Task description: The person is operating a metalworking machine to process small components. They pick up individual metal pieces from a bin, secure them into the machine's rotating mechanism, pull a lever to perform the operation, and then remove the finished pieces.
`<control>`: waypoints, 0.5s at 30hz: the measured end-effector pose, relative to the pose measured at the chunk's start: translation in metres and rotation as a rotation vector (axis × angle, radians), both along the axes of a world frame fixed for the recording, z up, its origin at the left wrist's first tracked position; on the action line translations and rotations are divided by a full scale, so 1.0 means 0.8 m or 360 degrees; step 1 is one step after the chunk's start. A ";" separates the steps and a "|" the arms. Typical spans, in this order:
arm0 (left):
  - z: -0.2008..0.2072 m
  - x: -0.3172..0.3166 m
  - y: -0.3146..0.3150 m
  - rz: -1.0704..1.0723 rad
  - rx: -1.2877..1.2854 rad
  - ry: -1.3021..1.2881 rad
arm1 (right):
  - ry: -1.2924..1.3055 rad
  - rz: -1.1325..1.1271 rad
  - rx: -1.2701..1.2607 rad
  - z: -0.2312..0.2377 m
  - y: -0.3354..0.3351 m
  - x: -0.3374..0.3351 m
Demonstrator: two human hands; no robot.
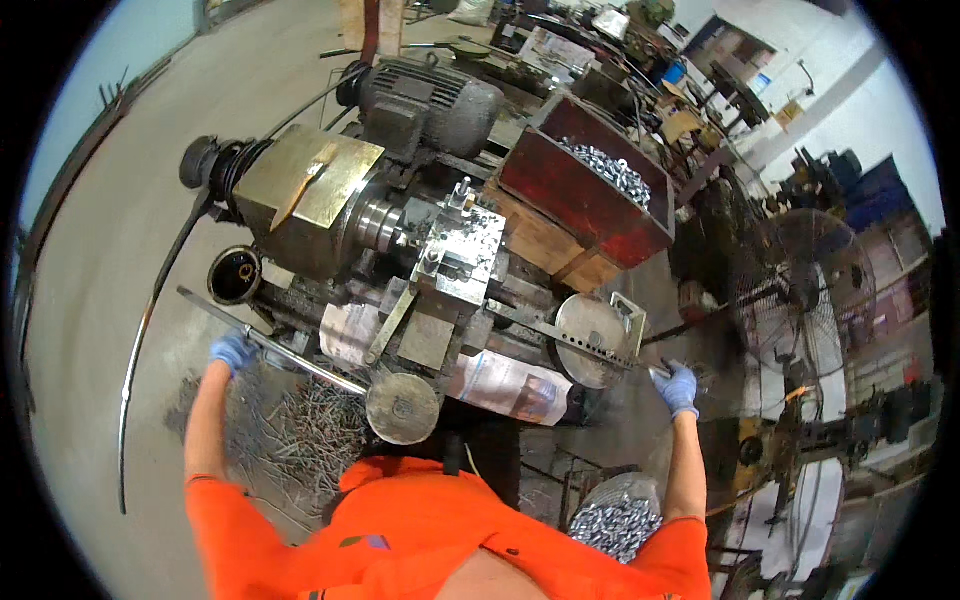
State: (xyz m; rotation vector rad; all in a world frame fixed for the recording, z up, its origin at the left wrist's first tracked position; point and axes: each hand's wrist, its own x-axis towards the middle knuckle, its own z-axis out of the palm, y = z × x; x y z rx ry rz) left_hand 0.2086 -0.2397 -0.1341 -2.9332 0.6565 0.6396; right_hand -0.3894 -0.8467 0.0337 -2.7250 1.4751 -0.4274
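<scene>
My left hand, in a blue glove, is closed round a long metal rod at the left of the lathe. The rod slants down toward a round metal disc at the near side. Far to the right, my gloved right hand is closed round the end handle of a flat lever bar with a row of holes. That bar runs from the tool slide past a larger round plate. Left of the slide sits the chuck; what it grips is too small to tell.
Behind the lathe stand a motor and a dark red bin of small metal parts. A brush lies on the headstock cover. An oily pot sits left. Metal shavings cover the floor; more parts fill a container near my right arm.
</scene>
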 end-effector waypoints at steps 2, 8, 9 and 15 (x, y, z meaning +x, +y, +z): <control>0.079 -0.026 0.014 0.0214 -0.0139 -0.0097 | 0.0382 -0.0134 0.0086 -0.009 -0.022 -0.018; 0.196 -0.061 0.011 0.0186 -0.0832 -0.0559 | 0.0719 -0.0381 0.0064 -0.045 -0.060 -0.050; 0.210 -0.064 -0.001 0.0236 -0.0951 -0.0579 | 0.0737 -0.0432 0.0034 -0.054 -0.062 -0.060; 0.132 -0.040 -0.049 0.0054 -0.0858 -0.0648 | 0.0507 -0.0562 0.0165 -0.077 0.012 -0.068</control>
